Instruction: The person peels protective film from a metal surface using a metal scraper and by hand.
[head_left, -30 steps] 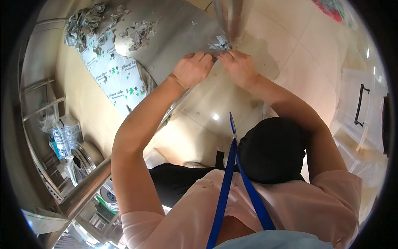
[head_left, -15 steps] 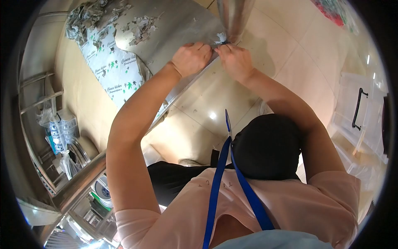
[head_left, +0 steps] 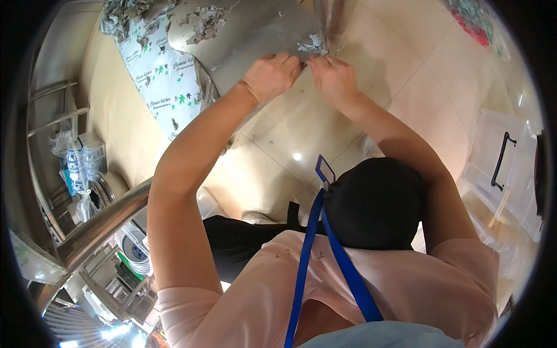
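Both hands are at the near corner of a metal shelf (head_left: 255, 35), close together. My left hand (head_left: 271, 76) is closed, its fingertips at the shelf's edge. My right hand (head_left: 335, 81) pinches at the corner just beside it. Whatever lies between the fingertips is too small and hidden to make out. Just beyond the fingers sits a crumpled white scrap (head_left: 313, 44). A printed liner sheet (head_left: 168, 87) with green leaves covers the shelf's left part, its edge torn and curled. Grey crumpled shreds (head_left: 206, 24) lie on the bare metal.
A metal leg (head_left: 331, 17) stands at the shelf corner over the tiled floor (head_left: 400, 64). On the left are a rack with wrapped blue-and-white bowls (head_left: 84, 165) and a thick metal rail (head_left: 110, 217). A clear bin with a black handle (head_left: 503, 161) stands on the right.
The view has shifted slightly, and the shelf appears a little higher and further right. Both hands stay at the corner, fingertips slightly further apart. More of the white scrap shows. The lanyard's badge has turned.
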A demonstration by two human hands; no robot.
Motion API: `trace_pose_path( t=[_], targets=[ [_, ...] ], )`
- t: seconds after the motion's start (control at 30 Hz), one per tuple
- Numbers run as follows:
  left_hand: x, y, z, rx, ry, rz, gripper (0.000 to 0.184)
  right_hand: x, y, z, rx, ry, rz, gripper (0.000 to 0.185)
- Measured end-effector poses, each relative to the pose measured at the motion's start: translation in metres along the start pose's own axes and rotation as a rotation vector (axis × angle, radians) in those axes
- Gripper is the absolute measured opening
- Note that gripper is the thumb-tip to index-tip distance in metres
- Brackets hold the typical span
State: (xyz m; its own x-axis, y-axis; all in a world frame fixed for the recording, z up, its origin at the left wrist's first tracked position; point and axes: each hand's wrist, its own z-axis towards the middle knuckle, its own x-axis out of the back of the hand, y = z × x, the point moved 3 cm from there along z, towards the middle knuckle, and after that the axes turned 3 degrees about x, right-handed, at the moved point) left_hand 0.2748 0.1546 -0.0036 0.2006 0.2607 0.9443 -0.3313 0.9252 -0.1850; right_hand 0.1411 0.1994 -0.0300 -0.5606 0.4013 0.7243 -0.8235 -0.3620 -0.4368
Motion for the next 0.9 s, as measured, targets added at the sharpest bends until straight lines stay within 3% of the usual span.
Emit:
trace_pose_path(
  t=[0.17, 0.33, 0.37, 0.47, 0.57, 0.67, 0.7, 0.77, 0.9],
  targets=[
    [-0.001, -0.010, 0.007, 0.026, -0.062, -0.024, 0.013, -0.005, 0.006, 0.011, -0.022, -0.078, -0.065, 0.012],
    [0.006, -0.018, -0.006, 0.021, -0.057, 0.013, 0.023, 0.009, 0.012, -0.001, 0.030, 0.035, 0.100, 0.014],
    [0.008, -0.022, -0.014, 0.050, -0.061, 0.026, 0.020, 0.017, 0.014, -0.007, 0.020, 0.071, 0.164, 0.015],
    [0.010, -0.033, -0.034, 0.152, -0.040, 0.026, 0.016, 0.033, 0.038, -0.020, -0.280, 0.184, 0.262, 0.022],
    [0.016, -0.031, -0.031, 0.361, 0.057, -0.068, 0.017, 0.049, 0.049, 0.016, -0.201, 0.290, 0.406, 0.030],
    [0.022, -0.014, 0.012, 0.412, 0.195, -0.227, 0.019, 0.047, 0.058, 0.047, -0.406, 0.059, 0.899, 0.044],
    [0.019, -0.006, 0.026, 0.400, 0.184, -0.275, 0.017, 0.045, 0.059, 0.053, -0.468, 0.011, 0.941, 0.034],
    [0.008, 0.002, 0.042, 0.414, 0.109, -0.212, 0.015, 0.042, 0.060, 0.063, -0.584, -0.087, 1.021, 0.051],
    [-0.009, 0.008, 0.049, 0.414, 0.077, -0.126, 0.009, 0.043, 0.059, 0.068, -0.542, -0.067, 1.022, 0.061]
  ],
)
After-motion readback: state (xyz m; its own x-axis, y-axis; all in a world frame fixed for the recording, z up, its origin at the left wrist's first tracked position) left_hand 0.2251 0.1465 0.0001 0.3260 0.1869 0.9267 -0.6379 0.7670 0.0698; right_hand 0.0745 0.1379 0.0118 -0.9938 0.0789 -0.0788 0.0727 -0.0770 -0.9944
